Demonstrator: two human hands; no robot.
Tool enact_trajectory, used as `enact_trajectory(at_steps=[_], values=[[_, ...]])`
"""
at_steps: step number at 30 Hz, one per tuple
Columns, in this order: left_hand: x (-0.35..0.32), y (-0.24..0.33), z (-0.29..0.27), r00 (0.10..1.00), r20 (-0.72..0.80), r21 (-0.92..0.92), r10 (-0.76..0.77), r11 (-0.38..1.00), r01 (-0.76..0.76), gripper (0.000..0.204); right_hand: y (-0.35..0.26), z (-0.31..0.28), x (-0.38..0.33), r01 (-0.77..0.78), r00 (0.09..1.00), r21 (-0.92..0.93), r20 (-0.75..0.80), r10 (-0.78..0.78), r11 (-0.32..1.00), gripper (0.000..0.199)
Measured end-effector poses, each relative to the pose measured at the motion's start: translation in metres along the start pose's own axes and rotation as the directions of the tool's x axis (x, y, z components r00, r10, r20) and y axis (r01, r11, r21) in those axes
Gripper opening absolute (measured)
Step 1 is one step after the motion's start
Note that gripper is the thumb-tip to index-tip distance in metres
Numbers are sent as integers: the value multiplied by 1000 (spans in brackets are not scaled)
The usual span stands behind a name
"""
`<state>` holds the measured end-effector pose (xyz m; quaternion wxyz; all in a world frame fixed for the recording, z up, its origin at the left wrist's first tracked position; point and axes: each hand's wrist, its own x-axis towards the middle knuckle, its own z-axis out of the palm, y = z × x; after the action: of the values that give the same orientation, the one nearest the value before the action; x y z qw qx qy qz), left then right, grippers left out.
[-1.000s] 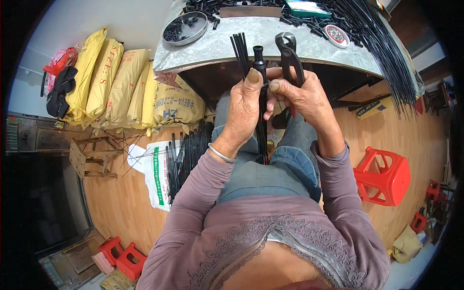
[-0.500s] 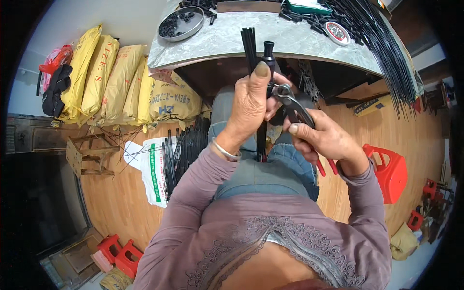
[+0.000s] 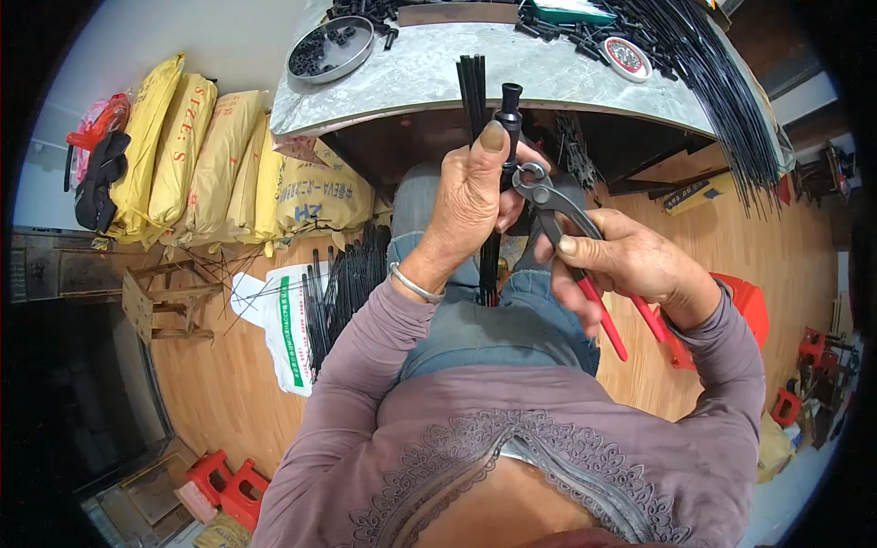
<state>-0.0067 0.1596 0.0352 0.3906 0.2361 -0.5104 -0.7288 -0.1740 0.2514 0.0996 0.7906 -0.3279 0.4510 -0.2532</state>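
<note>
A: Item one: bundle of thin black rods [image 3: 477,110], upright, with a black capped piece [image 3: 509,102] beside it. Location?

B: Held in the left hand [image 3: 470,196], grip closed tight around the rods, thumb pressed up along them. The rod ends stand above the grip; the lower ends run down below it onto the lap.

A: Item two: pincers [image 3: 548,205], red handles.

B: In the right hand [image 3: 630,260], grip wrapped round the handles. The rounded head sits just right of the left grip, against the capped piece. I cannot tell how far its nose is shut.

A: Handling note?

B: My judgement: keep the left grip firm and the bundle vertical, bite square, squeeze evenly.

A: Surroundings?

B: Bench [image 3: 411,82] beyond the grip, round tray [image 3: 329,47] of small black parts; yellow sacks [image 3: 196,155] far left.
</note>
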Motion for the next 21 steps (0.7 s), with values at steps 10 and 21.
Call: enact_trajectory(at_steps=[10,21], values=[[4,0,-11,998,-63,-43,-15,999,13,70,-1,8,30,46,899,-796,-230,-372,603,15],[13,-3,-11,997,46,-158,-65,985,72,68,-36,-9,2,-34,994,-477,-106,-19,878,29]])
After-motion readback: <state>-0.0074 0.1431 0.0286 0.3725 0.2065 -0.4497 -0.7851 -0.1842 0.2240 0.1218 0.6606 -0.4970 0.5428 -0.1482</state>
